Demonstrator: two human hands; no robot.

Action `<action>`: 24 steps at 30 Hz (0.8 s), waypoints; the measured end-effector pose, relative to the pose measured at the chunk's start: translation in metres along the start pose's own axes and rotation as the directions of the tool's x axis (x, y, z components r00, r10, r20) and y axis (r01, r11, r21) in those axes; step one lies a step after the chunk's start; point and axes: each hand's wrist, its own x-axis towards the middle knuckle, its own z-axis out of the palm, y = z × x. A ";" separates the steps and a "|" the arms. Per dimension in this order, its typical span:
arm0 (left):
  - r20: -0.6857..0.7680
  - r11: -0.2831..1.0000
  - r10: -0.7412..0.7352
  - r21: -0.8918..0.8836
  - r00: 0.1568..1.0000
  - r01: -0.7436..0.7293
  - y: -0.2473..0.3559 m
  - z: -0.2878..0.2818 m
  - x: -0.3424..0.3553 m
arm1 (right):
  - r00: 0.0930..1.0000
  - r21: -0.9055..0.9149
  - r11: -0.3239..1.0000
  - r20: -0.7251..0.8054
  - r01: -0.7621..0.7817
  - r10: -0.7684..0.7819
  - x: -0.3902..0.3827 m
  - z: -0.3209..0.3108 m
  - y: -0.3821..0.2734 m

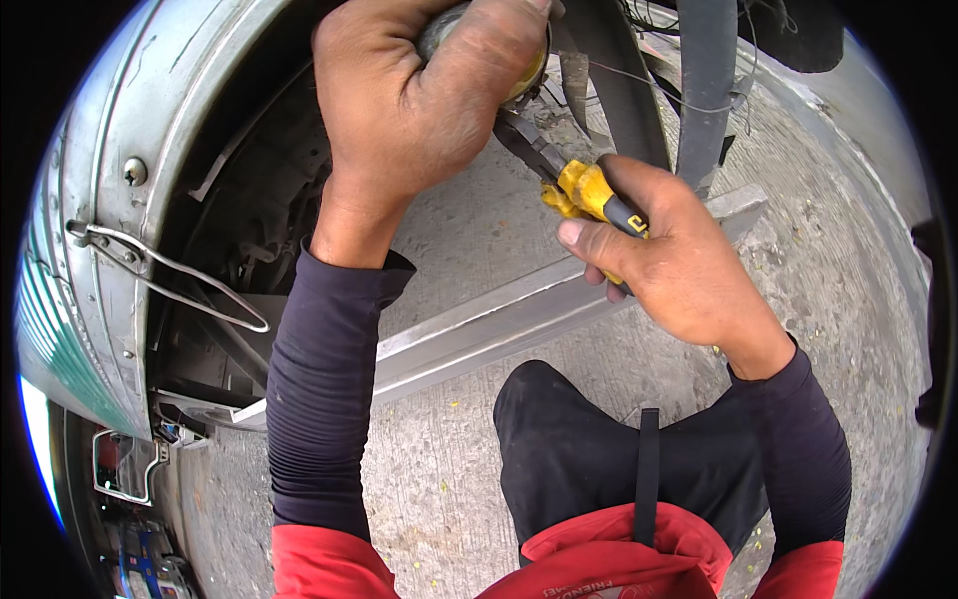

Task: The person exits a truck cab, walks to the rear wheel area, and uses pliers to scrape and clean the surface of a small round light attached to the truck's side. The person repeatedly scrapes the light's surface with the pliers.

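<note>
My right hand (664, 245) is closed round the yellow and dark grey handles of a pair of pliers (587, 190). The metal jaws point up and left, reaching the underside of a round, yellowish and grey metal part (526, 80) at the top of the view. Around that part my left hand (429, 95) is wrapped, its thumb lying across the front. Most of the part is hidden behind the left hand, and what the jaws grip there is too small to make out.
A silver vehicle body panel (120, 130) with a bent wire handle (185, 270) curves along the left. Below my hands a long metal bar (479, 334) runs across the rough concrete ground (429, 469). Grey straps (707, 100) and a thin wire hang at the upper right.
</note>
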 end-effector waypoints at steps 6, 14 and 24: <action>-0.097 0.995 0.014 0.102 0.995 -0.004 -0.005 0.006 -0.004 | 0.995 -0.059 0.998 0.103 0.005 0.001 0.007 -0.011 0.003; -0.084 0.984 0.119 0.143 0.989 -0.106 0.002 0.008 0.002 | 0.996 -0.375 0.926 0.057 -0.045 0.071 0.012 -0.014 -0.009; -0.082 0.982 0.102 0.166 0.991 -0.087 0.003 0.008 0.002 | 0.845 -0.642 0.730 -0.237 0.235 -0.480 0.046 0.014 0.054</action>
